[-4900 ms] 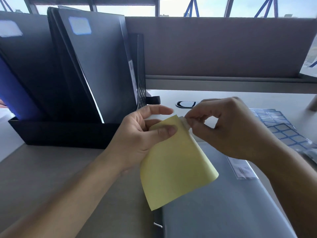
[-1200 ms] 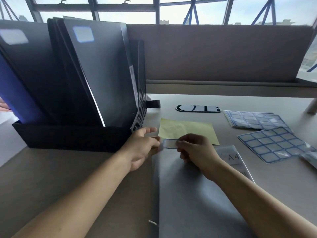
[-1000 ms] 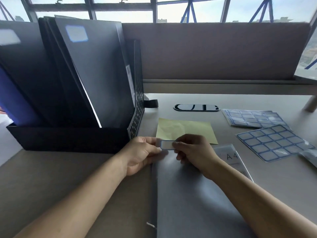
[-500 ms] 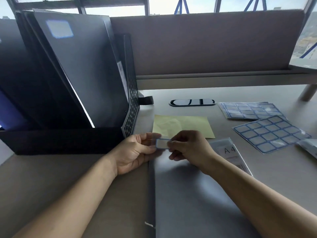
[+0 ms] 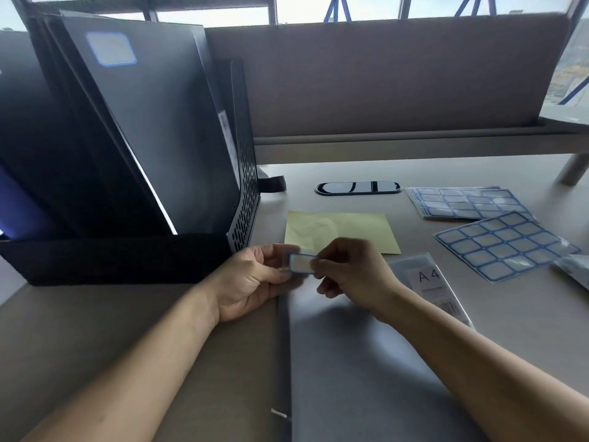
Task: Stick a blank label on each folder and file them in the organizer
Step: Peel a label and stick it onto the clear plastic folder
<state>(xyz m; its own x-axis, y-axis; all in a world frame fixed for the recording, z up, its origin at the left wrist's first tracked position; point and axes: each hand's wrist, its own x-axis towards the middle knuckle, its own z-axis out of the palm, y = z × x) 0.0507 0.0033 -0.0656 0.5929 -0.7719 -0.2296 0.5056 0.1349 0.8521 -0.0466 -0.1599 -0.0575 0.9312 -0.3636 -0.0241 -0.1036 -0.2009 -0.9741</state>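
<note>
A grey folder point(image 5: 357, 371) lies flat on the desk in front of me. Just above its far left corner I hold a small blank label point(image 5: 301, 263) with a blue border. My left hand point(image 5: 251, 282) pinches its left end and my right hand point(image 5: 353, 275) pinches its right end. To the left stands a black organizer point(image 5: 127, 260) with several dark folders upright in it; the nearest filed folder point(image 5: 165, 129) carries a blank label point(image 5: 111, 48) near its top.
A yellow backing sheet point(image 5: 341, 229) lies beyond my hands. Two label sheets point(image 5: 506, 245) point(image 5: 462, 202) lie at the right, with a clear "A4" packet point(image 5: 430, 282) beside the folder. A black cable grommet point(image 5: 358, 188) sits further back, before a brown partition point(image 5: 382, 78).
The yellow backing sheet, earlier held in both hands, now lies on the desk. Both hands have come down to the folder's far left corner with the peeled label between them.
</note>
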